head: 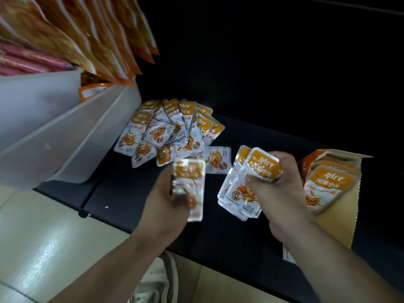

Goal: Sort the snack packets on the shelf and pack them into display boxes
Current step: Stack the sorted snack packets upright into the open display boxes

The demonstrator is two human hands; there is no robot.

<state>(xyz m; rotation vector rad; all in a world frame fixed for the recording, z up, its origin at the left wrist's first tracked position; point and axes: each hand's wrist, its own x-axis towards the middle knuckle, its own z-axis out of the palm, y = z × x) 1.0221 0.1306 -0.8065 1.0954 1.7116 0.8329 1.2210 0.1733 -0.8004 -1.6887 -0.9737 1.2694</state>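
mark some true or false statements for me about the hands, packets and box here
1. The right hand grips a stack of packets. True.
2. The left hand is empty. False: it holds a blurred packet.
3. The display box holds nothing. False: upright packets already fill part of it.
4. A loose pile of packets lies on the black shelf. True.
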